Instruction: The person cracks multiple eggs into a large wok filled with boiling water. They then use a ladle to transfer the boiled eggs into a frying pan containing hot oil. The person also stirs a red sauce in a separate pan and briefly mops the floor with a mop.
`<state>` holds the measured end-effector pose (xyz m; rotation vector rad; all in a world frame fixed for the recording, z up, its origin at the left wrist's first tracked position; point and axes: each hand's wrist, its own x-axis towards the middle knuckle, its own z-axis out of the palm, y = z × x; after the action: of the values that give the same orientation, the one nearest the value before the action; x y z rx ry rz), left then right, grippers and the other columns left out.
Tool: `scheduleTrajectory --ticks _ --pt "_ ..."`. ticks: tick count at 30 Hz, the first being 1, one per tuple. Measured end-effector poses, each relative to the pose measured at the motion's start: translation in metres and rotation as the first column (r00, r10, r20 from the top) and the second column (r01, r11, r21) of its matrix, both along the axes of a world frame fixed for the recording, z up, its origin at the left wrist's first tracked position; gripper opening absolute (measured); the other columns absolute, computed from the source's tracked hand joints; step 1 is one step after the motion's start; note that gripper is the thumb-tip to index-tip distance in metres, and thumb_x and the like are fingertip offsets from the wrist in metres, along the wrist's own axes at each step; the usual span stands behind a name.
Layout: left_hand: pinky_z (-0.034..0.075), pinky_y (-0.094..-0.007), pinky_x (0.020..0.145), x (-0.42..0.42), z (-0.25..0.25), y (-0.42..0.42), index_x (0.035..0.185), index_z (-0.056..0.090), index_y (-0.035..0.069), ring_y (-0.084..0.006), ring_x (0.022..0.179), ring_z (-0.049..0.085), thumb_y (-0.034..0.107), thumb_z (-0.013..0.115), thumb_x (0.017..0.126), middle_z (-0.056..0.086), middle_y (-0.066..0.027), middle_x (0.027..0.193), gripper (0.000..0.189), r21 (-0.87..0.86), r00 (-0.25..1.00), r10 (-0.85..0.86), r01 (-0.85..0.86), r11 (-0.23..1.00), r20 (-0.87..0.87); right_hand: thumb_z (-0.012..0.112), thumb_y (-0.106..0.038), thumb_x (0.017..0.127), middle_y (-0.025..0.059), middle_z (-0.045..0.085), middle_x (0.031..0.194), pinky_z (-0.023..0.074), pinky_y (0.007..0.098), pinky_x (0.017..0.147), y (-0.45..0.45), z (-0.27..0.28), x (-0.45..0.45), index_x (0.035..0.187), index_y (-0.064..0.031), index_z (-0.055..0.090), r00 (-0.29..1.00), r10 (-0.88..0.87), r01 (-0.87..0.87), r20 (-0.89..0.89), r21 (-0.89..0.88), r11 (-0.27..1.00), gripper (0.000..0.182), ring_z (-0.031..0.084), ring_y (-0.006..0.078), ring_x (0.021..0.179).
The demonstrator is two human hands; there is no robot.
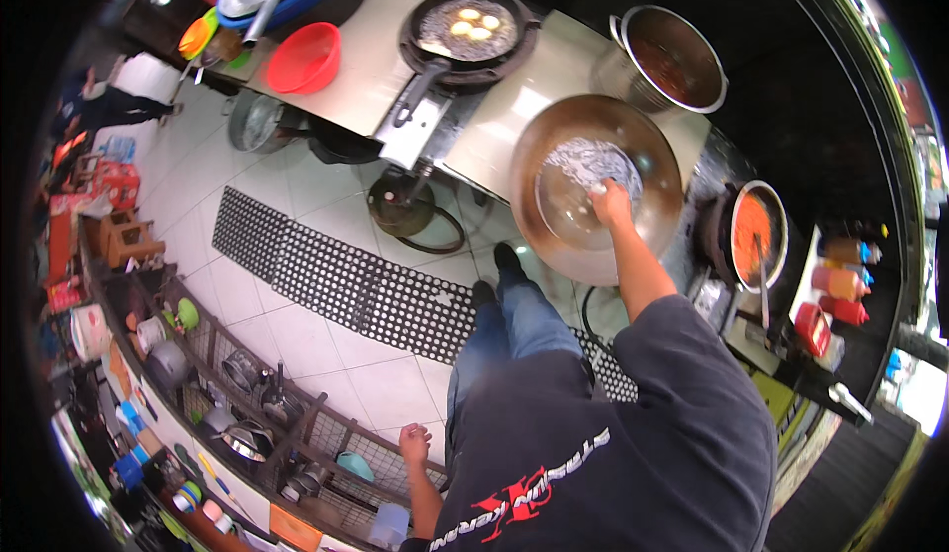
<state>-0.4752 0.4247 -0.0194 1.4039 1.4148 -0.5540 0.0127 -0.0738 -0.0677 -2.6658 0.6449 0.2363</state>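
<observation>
My right hand [609, 200] reaches into a large metal wok [541, 181], its fingers closed around something small and white that I cannot make out. Whitish bubbly liquid lies in the wok around the fingers. My left hand [415, 441] hangs low by my side, over the edge of a rack, with its fingers loosely curled and nothing seen in them. Left of the wok, a black frying pan [426, 52] with several pale yellow pieces in bubbling oil sits on a burner. Behind the wok stands a tall steel pot [686, 100] with reddish-brown contents.
A pot of orange-red sauce [750, 233] with a ladle stands to the right, near squeeze bottles [838, 281]. A red plastic bowl [304, 59] is at the counter's left. A perforated black mat [334, 278] covers part of the floor; a rack of pans [282, 448] stands behind it.
</observation>
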Motion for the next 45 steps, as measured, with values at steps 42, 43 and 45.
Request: scheduleTrajectory --ticks 42,43,45 --pt "0.048 -0.0297 0.055 0.018 -0.013 -0.059 0.106 0.052 0.007 -0.0192 0.073 0.065 0.011 0.049 0.091 0.064 -0.0080 0.088 0.015 -0.057 0.979 0.201 -0.203 0.977 -0.045 0.053 -0.020 0.091 0.0131 0.065 0.094 0.0512 0.0326 0.068 0.040 0.107 0.118 0.109 -0.0045 0.060 0.984 0.058 0.135 -0.168 0.919 0.371 0.025 0.062 0.0218 0.082" --pt "0.047 -0.0297 0.055 0.019 -0.011 -0.060 0.105 0.052 0.007 -0.0192 0.072 0.065 0.011 0.049 0.091 0.064 -0.0079 0.088 0.015 -0.050 0.978 0.202 -0.205 0.978 -0.048 0.056 -0.020 0.089 0.0146 0.065 0.093 0.0522 0.0352 0.073 0.058 0.122 0.146 0.110 -0.0038 0.061 0.990 0.140 -0.046 -0.035 0.840 0.541 0.027 0.063 0.0231 0.085" --pt "0.047 -0.0294 0.054 0.024 -0.007 -0.059 0.105 0.052 0.006 -0.0188 0.072 0.065 0.011 0.050 0.091 0.064 -0.0079 0.088 0.015 -0.024 0.982 0.183 -0.184 0.983 -0.038 0.061 -0.021 0.084 0.0192 0.064 0.097 0.0503 0.0378 0.084 0.095 0.153 0.198 0.111 -0.0034 0.062 0.861 0.454 -0.507 0.230 0.331 0.796 0.032 0.062 0.0302 0.092"
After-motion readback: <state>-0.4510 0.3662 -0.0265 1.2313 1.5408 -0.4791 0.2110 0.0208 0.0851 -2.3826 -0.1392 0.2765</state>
